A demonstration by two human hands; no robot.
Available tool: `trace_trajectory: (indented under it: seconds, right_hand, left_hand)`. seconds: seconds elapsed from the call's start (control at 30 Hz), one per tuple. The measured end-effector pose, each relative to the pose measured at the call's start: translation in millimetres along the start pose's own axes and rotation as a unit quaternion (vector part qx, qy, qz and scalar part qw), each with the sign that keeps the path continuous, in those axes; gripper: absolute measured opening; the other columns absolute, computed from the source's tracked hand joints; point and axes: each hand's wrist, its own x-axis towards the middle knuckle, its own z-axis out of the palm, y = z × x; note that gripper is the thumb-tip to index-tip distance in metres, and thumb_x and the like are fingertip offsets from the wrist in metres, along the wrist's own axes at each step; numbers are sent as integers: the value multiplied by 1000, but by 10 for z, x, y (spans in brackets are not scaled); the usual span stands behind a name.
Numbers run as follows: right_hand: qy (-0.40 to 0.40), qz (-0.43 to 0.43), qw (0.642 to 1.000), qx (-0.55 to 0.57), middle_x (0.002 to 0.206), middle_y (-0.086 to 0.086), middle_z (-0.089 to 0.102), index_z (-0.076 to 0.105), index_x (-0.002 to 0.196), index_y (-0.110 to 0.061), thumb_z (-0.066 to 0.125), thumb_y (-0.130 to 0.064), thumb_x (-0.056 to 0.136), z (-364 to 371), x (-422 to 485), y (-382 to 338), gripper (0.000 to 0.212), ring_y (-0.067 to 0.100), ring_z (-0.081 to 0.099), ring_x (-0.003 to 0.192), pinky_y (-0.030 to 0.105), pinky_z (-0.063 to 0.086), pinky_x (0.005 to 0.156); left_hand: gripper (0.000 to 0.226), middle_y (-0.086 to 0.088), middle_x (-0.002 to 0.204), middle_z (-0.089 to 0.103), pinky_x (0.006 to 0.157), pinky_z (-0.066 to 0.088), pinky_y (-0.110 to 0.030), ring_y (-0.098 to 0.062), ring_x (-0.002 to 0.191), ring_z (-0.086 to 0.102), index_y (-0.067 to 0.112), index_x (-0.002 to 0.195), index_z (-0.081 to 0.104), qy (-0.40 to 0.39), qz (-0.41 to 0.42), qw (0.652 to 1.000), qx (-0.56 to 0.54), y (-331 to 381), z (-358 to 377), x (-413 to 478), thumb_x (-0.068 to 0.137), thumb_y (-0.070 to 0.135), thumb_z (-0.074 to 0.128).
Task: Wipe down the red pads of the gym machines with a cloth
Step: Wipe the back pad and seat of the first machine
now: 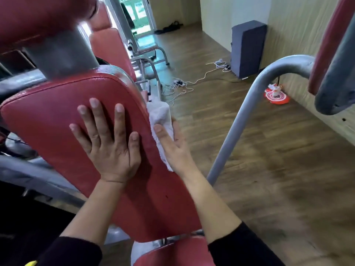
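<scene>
A large red back pad (57,120) of a gym machine fills the middle of the head view, tilted away from me. My left hand (107,143) lies flat on its face with fingers spread. My right hand (172,146) presses a white cloth (160,120) against the pad's right edge, thumb straight on top of the cloth; its other fingers are hidden behind the cloth. Another red pad (38,18) sits above on a grey post (61,54), and a red seat pad (172,254) shows at the bottom.
A curved grey machine tube (249,104) stands to the right, beside a red-padded arm (326,45). On the wooden floor lie white cables (192,81), a dark speaker box (247,48) and a small red stand (276,94). More red benches (109,48) stand behind.
</scene>
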Motion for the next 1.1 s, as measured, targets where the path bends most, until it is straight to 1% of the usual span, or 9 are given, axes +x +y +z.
trace_trajectory:
  seconds: [0.13, 0.23, 0.33, 0.53, 0.7, 0.77, 0.83, 0.93, 1.1]
  right_hand:
    - [29, 96, 994, -37, 103, -24, 56, 52, 115, -27, 54, -25, 96, -231, -235, 317, 18, -22, 53, 89, -6, 35, 73]
    - [27, 158, 985, -58, 109, -18, 59, 51, 115, -33, 53, -29, 97, -378, -335, 493, 19, -14, 55, 100, -4, 36, 75]
    - [21, 147, 987, -54, 120, -13, 61, 55, 118, -35, 55, -32, 95, -358, -265, 452, 23, -14, 55, 105, 9, 41, 94]
    - [-7, 19, 1000, -17, 119, -19, 60, 54, 123, -34, 56, -30, 96, -43, 55, 2, 27, -7, 52, 117, 13, 37, 100]
    - [23, 99, 993, -58, 116, -23, 57, 52, 115, -41, 54, -29, 96, -307, -262, 446, 23, -17, 51, 106, 4, 38, 93]
    - [34, 149, 984, -88, 119, -20, 54, 48, 118, -43, 52, -34, 96, -454, -442, 678, 24, -15, 49, 106, 1, 36, 93]
    - [29, 184, 977, -104, 128, -14, 52, 45, 125, -38, 50, -38, 95, -589, -557, 895, 30, -15, 47, 109, 12, 35, 103]
    - [10, 212, 972, -101, 131, -12, 52, 46, 127, -37, 50, -44, 94, -685, -571, 1018, 34, -6, 48, 118, 22, 35, 104]
    - [10, 181, 981, -69, 116, -29, 56, 50, 117, -45, 51, -42, 94, -645, -476, 930, 24, -17, 48, 113, 1, 36, 89]
  left_hand:
    - [62, -26, 150, 17, 118, -6, -46, -22, 148, -10, 25, 155, 2, -6, 2, 1000, 3, -5, -13, -4, 100, 36, 28]
    - [60, -30, 150, 20, 118, -7, -46, -23, 148, -10, 23, 155, 3, -5, 4, 1000, -3, -6, -10, -7, 101, 37, 26]
    - [60, -34, 149, 23, 118, -7, -47, -23, 148, -11, 23, 155, 3, -11, 8, 1000, -10, -18, -18, -10, 101, 37, 26]
    - [60, -35, 148, 24, 118, -7, -46, -22, 148, -11, 22, 155, 3, -10, 12, 1000, -9, -13, -23, -5, 101, 37, 25]
    - [61, -31, 149, 20, 118, -7, -47, -22, 148, -11, 23, 155, 5, -11, 2, 1000, -23, 4, -56, 15, 101, 36, 29]
    - [62, -30, 150, 16, 117, -8, -47, -21, 148, -12, 23, 155, 5, -9, -11, 999, -44, 36, -83, 15, 101, 34, 32]
    - [65, -27, 154, 7, 117, -9, -46, -20, 148, -12, 24, 155, 4, -22, -9, 997, -76, 110, -107, -82, 100, 31, 37]
    - [71, -6, 162, -13, 118, -9, -45, -21, 149, -11, 24, 155, 5, -74, 40, 993, -88, 256, -105, -468, 97, 32, 45]
    - [79, -3, 161, -16, 119, -10, -46, -22, 149, -14, 19, 155, 1, -114, 46, 991, -52, 378, 8, -933, 94, 41, 46]
